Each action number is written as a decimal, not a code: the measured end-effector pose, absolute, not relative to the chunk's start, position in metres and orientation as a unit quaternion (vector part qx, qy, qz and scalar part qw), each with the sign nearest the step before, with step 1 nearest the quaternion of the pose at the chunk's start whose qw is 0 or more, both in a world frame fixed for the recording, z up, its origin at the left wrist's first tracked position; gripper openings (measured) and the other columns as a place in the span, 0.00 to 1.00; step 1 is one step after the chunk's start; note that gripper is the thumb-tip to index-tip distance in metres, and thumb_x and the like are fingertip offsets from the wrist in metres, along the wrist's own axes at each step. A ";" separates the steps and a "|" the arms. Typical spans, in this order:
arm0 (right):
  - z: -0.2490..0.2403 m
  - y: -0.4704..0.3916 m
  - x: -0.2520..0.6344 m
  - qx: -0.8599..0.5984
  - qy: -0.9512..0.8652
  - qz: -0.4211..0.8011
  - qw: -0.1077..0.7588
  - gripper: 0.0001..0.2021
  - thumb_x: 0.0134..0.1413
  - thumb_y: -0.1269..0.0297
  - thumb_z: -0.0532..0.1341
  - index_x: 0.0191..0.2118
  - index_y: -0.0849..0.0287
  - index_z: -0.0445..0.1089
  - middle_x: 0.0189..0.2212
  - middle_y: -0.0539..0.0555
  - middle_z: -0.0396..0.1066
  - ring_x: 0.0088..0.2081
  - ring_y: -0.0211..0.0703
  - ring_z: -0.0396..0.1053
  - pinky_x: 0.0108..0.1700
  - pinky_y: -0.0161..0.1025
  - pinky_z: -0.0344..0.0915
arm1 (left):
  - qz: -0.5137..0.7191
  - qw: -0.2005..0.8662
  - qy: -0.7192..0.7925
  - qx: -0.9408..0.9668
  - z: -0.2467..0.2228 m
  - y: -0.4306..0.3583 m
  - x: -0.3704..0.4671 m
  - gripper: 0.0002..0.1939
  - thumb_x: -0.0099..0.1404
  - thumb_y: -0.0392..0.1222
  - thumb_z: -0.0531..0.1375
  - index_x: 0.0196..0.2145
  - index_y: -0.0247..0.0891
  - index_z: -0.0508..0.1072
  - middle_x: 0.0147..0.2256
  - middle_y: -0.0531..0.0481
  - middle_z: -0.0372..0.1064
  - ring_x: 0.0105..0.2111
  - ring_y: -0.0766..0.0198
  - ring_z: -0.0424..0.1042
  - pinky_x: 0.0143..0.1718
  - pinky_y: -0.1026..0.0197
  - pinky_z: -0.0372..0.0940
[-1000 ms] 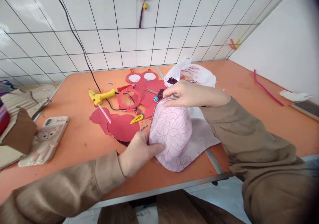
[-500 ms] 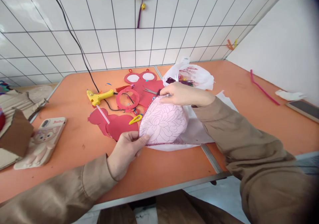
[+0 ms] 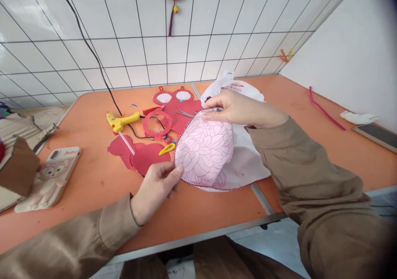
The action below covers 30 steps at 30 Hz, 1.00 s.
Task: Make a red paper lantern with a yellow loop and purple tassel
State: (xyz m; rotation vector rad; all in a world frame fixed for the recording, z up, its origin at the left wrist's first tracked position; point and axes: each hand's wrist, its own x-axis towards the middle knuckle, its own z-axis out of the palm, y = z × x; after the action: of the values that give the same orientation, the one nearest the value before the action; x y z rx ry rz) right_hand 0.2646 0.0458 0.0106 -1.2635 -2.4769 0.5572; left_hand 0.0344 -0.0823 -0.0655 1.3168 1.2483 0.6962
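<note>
A pale pink cloth printed with a line-drawn flower and edged with dark red stitching is held up in front of me. My left hand is closed, thumb and fingers pinching its lower left edge. The upper edge is gripped by my right hand, also closed in a pinch. Part of the cloth lies on the table under my right forearm. Just behind the cloth are the tips of scissors; their handles are hidden. A yellow loop lies left of the cloth.
Red paper cut-outs, a red ring and a yellow glue gun with a cord lie to the left. A white plastic bag stands behind. A phone and cardboard are far left; another phone lies right.
My right hand has risen and shifted slightly right with the upper edge of the cloth. The lower edge now curves more, and my left hand stays near the same corner.
</note>
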 end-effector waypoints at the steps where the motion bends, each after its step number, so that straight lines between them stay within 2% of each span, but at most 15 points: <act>1: 0.012 0.045 0.266 -0.445 -0.862 0.183 0.156 0.16 0.57 0.60 0.60 0.22 0.59 0.58 0.20 0.46 0.52 0.25 0.33 0.50 0.29 0.38 0.44 | 0.290 0.560 0.522 0.574 -0.065 -0.083 0.034 0.24 0.61 0.61 0.57 0.20 0.39 0.62 0.18 0.55 0.60 0.18 0.69 0.59 0.21 0.64 0.54; 3: 0.016 0.044 0.269 -0.452 -0.859 0.172 0.170 0.15 0.56 0.60 0.60 0.21 0.58 0.60 0.20 0.47 0.53 0.25 0.34 0.51 0.29 0.38 0.45 | 0.270 0.564 0.498 0.601 -0.064 -0.085 0.035 0.22 0.62 0.59 0.56 0.21 0.39 0.62 0.19 0.54 0.60 0.19 0.69 0.60 0.21 0.64 0.55; 5: 0.020 0.042 0.272 -0.462 -0.848 0.179 0.189 0.14 0.54 0.60 0.61 0.21 0.58 0.62 0.20 0.48 0.56 0.26 0.36 0.54 0.29 0.38 0.48 | 0.249 0.553 0.459 0.649 -0.065 -0.088 0.037 0.22 0.65 0.56 0.54 0.20 0.40 0.59 0.18 0.56 0.56 0.18 0.70 0.56 0.20 0.65 0.52; 9: 0.029 0.035 0.274 -0.504 -0.805 0.168 0.263 0.09 0.51 0.63 0.62 0.23 0.57 0.67 0.23 0.49 0.63 0.28 0.39 0.60 0.30 0.40 0.52 | 0.234 0.400 0.378 0.802 -0.071 -0.094 0.039 0.23 0.70 0.47 0.51 0.18 0.39 0.53 0.17 0.58 0.49 0.19 0.70 0.49 0.21 0.64 0.47; 12: 0.034 0.029 0.274 -0.511 -0.777 0.151 0.334 0.08 0.49 0.64 0.62 0.22 0.57 0.66 0.23 0.50 0.63 0.29 0.41 0.62 0.31 0.41 0.55 | 0.267 0.268 0.327 0.866 -0.071 -0.096 0.039 0.25 0.73 0.48 0.49 0.18 0.38 0.59 0.21 0.52 0.62 0.23 0.66 0.62 0.27 0.62 0.58; 15: 0.036 0.022 0.271 -0.468 -0.794 0.174 0.348 0.08 0.49 0.61 0.63 0.23 0.57 0.68 0.24 0.51 0.65 0.30 0.41 0.63 0.31 0.41 0.56 | 0.353 0.181 0.335 0.855 -0.059 -0.093 0.037 0.22 0.72 0.48 0.53 0.22 0.37 0.64 0.29 0.47 0.71 0.29 0.63 0.68 0.33 0.59 0.65; 17: 0.037 0.016 0.267 -0.424 -0.825 0.196 0.319 0.07 0.49 0.60 0.63 0.25 0.57 0.70 0.25 0.50 0.68 0.30 0.41 0.65 0.32 0.41 0.58 | 0.420 0.135 0.361 0.821 -0.048 -0.087 0.037 0.14 0.69 0.48 0.58 0.29 0.38 0.69 0.35 0.45 0.73 0.35 0.61 0.71 0.38 0.57 0.67; 18: 0.036 0.012 0.264 -0.402 -0.842 0.203 0.297 0.07 0.50 0.61 0.63 0.26 0.56 0.71 0.25 0.50 0.69 0.30 0.41 0.65 0.32 0.40 0.58 | 0.445 0.123 0.370 0.806 -0.042 -0.083 0.038 0.11 0.67 0.50 0.60 0.37 0.38 0.71 0.41 0.42 0.73 0.42 0.57 0.72 0.43 0.55 0.68; 20: 0.036 0.004 0.256 -0.373 -0.866 0.205 0.263 0.06 0.50 0.62 0.63 0.25 0.55 0.72 0.24 0.49 0.70 0.29 0.39 0.66 0.31 0.40 0.60 | 0.448 0.144 0.395 0.789 -0.035 -0.072 0.041 0.22 0.63 0.52 0.64 0.50 0.39 0.69 0.54 0.38 0.69 0.53 0.52 0.68 0.52 0.50 0.65; 21: 0.036 0.000 0.252 -0.366 -0.869 0.203 0.265 0.06 0.51 0.63 0.63 0.25 0.55 0.72 0.24 0.48 0.70 0.29 0.39 0.66 0.31 0.40 0.61 | 0.434 0.169 0.405 0.787 -0.033 -0.066 0.044 0.25 0.61 0.51 0.65 0.52 0.39 0.68 0.55 0.39 0.68 0.54 0.50 0.67 0.54 0.49 0.64; 22: 0.036 -0.003 0.249 -0.363 -0.864 0.200 0.284 0.07 0.52 0.63 0.63 0.25 0.55 0.71 0.24 0.48 0.70 0.29 0.39 0.67 0.32 0.40 0.62 | 0.412 0.202 0.422 0.782 -0.034 -0.060 0.046 0.23 0.59 0.50 0.66 0.49 0.39 0.70 0.51 0.41 0.71 0.52 0.50 0.68 0.52 0.50 0.65; 24: 0.038 -0.008 0.245 -0.363 -0.837 0.204 0.356 0.07 0.52 0.65 0.63 0.25 0.54 0.71 0.26 0.49 0.72 0.32 0.41 0.70 0.34 0.41 0.66 | 0.355 0.305 0.456 0.757 -0.038 -0.050 0.051 0.10 0.59 0.46 0.65 0.34 0.37 0.73 0.32 0.48 0.73 0.36 0.56 0.72 0.40 0.56 0.67; 26: 0.040 -0.007 0.247 -0.357 -0.811 0.230 0.403 0.02 0.51 0.68 0.64 0.29 0.53 0.72 0.32 0.51 0.75 0.36 0.43 0.73 0.39 0.42 0.70 | 0.307 0.444 0.476 0.694 -0.042 -0.046 0.054 0.14 0.61 0.46 0.60 0.21 0.37 0.67 0.20 0.53 0.64 0.25 0.63 0.67 0.28 0.60 0.64; 28: 0.042 0.000 0.255 -0.359 -0.797 0.254 0.414 0.07 0.52 0.68 0.64 0.38 0.54 0.74 0.40 0.53 0.76 0.42 0.43 0.74 0.45 0.42 0.71 | 0.294 0.573 0.450 0.619 -0.044 -0.050 0.055 0.12 0.60 0.45 0.59 0.22 0.38 0.68 0.20 0.53 0.65 0.24 0.64 0.68 0.27 0.61 0.63; 30: 0.040 0.015 0.269 -0.395 -0.785 0.236 0.415 0.11 0.53 0.66 0.64 0.43 0.58 0.74 0.44 0.56 0.75 0.42 0.43 0.74 0.45 0.42 0.70 | 0.282 0.661 0.406 0.565 -0.042 -0.059 0.056 0.08 0.56 0.44 0.61 0.27 0.38 0.72 0.25 0.50 0.70 0.29 0.60 0.72 0.30 0.60 0.67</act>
State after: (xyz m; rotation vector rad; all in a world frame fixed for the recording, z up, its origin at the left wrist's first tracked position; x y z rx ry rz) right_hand 0.2686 0.0145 0.0405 -0.9933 -1.9720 0.5924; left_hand 0.0561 -0.0593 -0.0416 1.2780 0.9189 0.6382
